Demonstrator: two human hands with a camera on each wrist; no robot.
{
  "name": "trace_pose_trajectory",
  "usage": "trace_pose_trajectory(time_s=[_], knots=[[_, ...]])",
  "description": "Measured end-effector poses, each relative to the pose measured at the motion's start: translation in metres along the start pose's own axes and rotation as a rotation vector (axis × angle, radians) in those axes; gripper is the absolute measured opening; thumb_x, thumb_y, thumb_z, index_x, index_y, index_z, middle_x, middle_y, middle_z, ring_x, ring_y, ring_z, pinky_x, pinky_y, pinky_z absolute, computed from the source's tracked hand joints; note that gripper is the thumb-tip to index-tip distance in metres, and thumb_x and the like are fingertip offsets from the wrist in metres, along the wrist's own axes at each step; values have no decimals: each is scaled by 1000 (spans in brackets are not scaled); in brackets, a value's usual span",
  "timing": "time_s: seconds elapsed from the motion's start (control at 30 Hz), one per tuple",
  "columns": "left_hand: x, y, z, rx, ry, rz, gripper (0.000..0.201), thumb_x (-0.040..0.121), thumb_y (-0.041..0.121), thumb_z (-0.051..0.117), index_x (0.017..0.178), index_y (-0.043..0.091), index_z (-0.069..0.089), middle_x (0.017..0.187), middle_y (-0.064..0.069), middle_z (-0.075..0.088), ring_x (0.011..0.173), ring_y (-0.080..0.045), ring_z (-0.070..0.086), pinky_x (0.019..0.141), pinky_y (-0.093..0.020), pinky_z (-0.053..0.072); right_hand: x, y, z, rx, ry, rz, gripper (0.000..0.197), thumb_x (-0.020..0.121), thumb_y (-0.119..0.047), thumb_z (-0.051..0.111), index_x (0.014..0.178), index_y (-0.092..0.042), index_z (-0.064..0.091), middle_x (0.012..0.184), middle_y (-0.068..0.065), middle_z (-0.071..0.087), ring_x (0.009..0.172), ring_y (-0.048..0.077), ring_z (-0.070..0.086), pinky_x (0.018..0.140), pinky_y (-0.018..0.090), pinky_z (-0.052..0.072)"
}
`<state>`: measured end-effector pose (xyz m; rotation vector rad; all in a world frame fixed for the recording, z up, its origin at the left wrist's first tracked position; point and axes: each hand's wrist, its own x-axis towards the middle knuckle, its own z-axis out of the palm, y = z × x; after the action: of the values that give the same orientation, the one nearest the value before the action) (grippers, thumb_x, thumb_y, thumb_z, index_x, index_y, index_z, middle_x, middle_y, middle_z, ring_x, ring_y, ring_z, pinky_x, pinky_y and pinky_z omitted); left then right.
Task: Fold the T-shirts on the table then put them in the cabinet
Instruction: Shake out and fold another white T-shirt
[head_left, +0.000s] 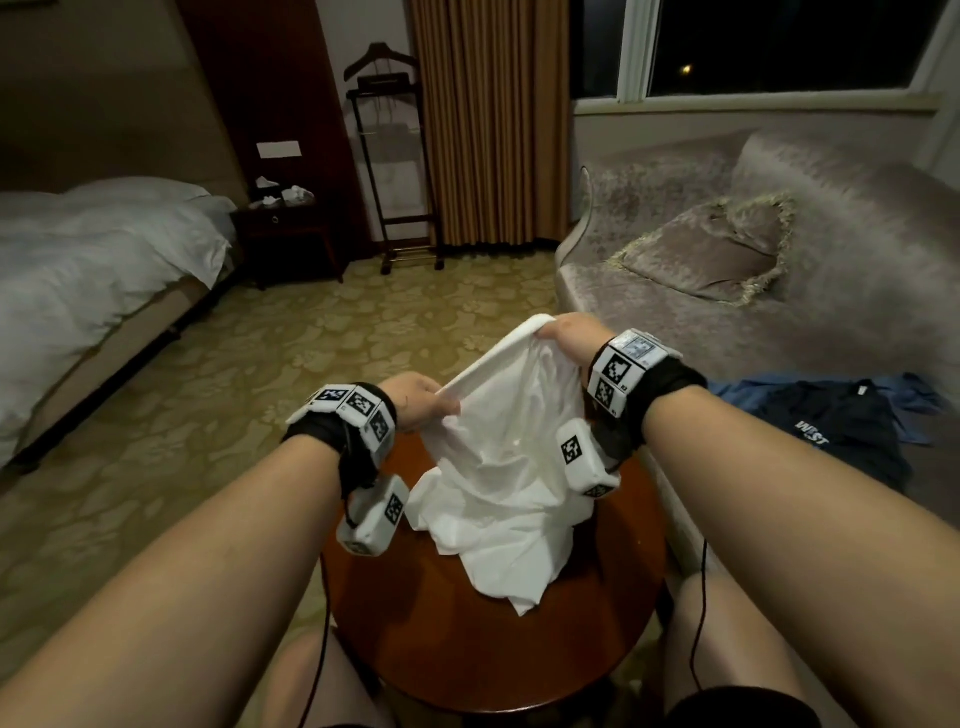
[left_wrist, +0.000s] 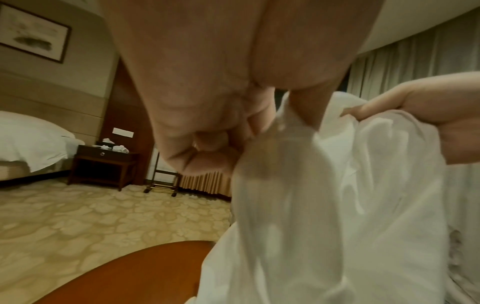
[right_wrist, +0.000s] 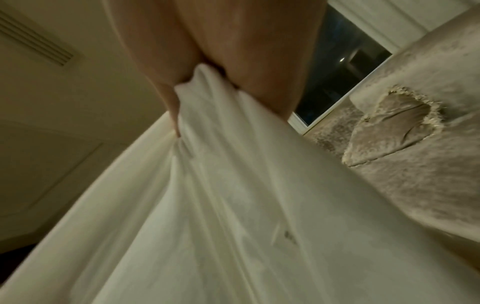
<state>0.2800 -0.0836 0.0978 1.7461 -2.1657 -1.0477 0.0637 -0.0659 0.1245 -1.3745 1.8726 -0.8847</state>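
Hanging from a taut edge pinched between the left hand (head_left: 415, 400) at frame centre and the higher right hand (head_left: 569, 338), the white T-shirt (head_left: 509, 467) droops onto the round wooden table (head_left: 467, 649) below.

We see a white T-shirt (head_left: 511, 467) over a reddish-brown round table (head_left: 467, 639). Carpet (head_left: 291, 353): yellow-green w/ pale floral pattern. Curtain (head_left: 488, 119): gold-brown stripes. Navy T-shirt (head_left: 841, 421) w/ white lettering. Sofa (head_left: 831, 322): grey-mauve velvet. Bed (head_left: 93, 249) linen: white.
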Motion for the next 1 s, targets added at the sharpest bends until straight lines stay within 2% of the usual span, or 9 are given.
trace_pose_trajectory(time_s=[0.1, 0.2, 0.33, 0.43, 0.53, 0.63, 0.77, 0.93, 1.0], knots=[[4, -6, -5, -114, 31, -30, 29, 89, 42, 61, 82, 15, 69, 81, -5, 65, 74, -21, 58, 77, -32, 50, 1, 4, -11, 13, 46, 103, 38, 100, -22, 43, 131, -2, 55, 137, 16, 51, 126, 30, 48, 103, 30, 37], [2, -4, -14, -198, 57, -45, 49, 86, 58, 55, 100, 14, 71, 100, -9, 71, 93, -28, 67, 92, -44, 52, 3, 17, -16, 62, 12, 131, 39, 90, -24, 61, 123, -2, 61, 127, 17, 60, 114, 32, 58, 101, 41, 46], [-2, -1, -31, -773, 199, -92, 52, 85, 58, 60, 101, 9, 66, 92, -10, 71, 84, -26, 69, 80, -41, 58, -2, 30, -23, 126, -107, 217, 39, 83, -24, 68, 118, -9, 60, 115, 16, 64, 103, 38, 63, 93, 53, 51], [-6, -1, -45, -1012, 346, -97, 38, 94, 46, 53, 92, 8, 59, 74, -7, 63, 61, -20, 61, 56, -30, 54, -5, 37, -32, 4, -51, 187, 43, 87, -20, 65, 125, -2, 57, 128, 20, 58, 116, 36, 57, 99, 46, 48], [-12, 0, -60, -1179, 537, -109, 25, 100, 28, 45, 111, 7, 53, 93, -14, 64, 85, -29, 66, 71, -41, 56, -17, 36, -47, -275, 11, 251, 42, 94, -22, 56, 130, -1, 52, 132, 17, 54, 120, 32, 53, 94, 37, 45], [-21, -4, -76, -1132, 643, -144, 24, 99, 21, 42, 116, 8, 54, 106, -17, 62, 109, -31, 62, 85, -42, 53, -31, 43, -62, -654, 22, 276, 41, 93, -30, 55, 126, -5, 57, 127, 13, 57, 117, 31, 55, 95, 37, 46], [-39, -3, -87, -1066, 738, -138, 36, 101, 22, 37, 128, 3, 49, 117, -17, 58, 111, -31, 59, 93, -42, 51, -51, 51, -71, -901, -86, 177, 38, 91, -16, 59, 125, 0, 58, 130, 16, 56, 122, 32, 52, 84, 27, 36], [-56, -6, -105, -1092, 842, -133, 43, 95, 26, 37, 135, 12, 45, 132, -15, 55, 116, -35, 55, 97, -51, 46, -76, 42, -90, -707, 14, 274, 49, 89, -41, 61, 123, -5, 61, 115, 11, 64, 105, 27, 60, 86, 31, 46], [-61, -7, -110, -1083, 835, -122, 44, 95, 29, 36, 135, 14, 44, 131, -13, 54, 116, -36, 54, 97, -53, 45, -77, 35, -90, -223, 11, 291, 41, 92, -36, 59, 108, 2, 63, 97, 16, 66, 93, 31, 63, 85, 36, 50]])
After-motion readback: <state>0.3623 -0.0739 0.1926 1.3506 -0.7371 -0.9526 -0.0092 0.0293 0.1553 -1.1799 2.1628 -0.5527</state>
